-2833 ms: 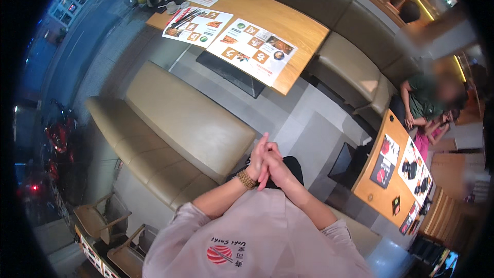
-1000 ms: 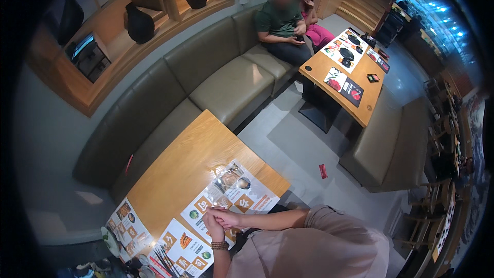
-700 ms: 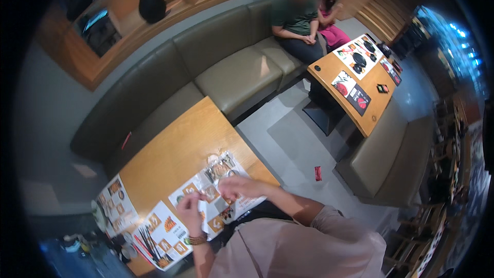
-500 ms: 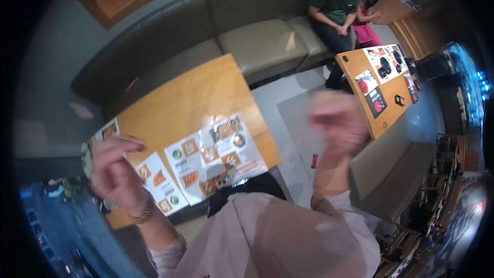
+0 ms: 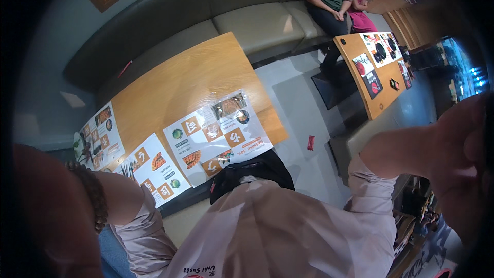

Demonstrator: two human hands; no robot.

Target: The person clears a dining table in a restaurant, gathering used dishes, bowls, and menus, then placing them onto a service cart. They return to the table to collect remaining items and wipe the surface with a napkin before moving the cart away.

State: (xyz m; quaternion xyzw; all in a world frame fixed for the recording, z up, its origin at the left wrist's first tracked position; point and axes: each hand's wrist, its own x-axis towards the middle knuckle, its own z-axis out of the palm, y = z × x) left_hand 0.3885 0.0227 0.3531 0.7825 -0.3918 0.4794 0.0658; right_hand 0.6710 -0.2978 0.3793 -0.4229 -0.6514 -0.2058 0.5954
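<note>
Both of my hands are raised close to the camera at the picture's edges. At the lower left, my left hand [image 5: 56, 216] is a dark, close shape with its fingers hidden, and a beaded bracelet [image 5: 92, 195] circles the wrist. On the far right, my right hand [image 5: 453, 170] is partly cut off by the dark rim, so its fingers do not show well. Below and between them, printed menu sheets [image 5: 216, 139] lie along the near side of a wooden table [image 5: 180, 80]. Neither hand touches the table or the sheets.
A long olive bench seat [image 5: 257, 23] runs behind the table. To the right stands a second wooden table [image 5: 368, 95] with menus and dark dishes, and two people [image 5: 329, 0] sit behind it. A small red packet [image 5: 311, 142] lies on the grey floor.
Both hands have moved up and outward, from above the near table and the aisle to the picture's left and right edges. The view has shifted slightly, showing more of the menu sheets.
</note>
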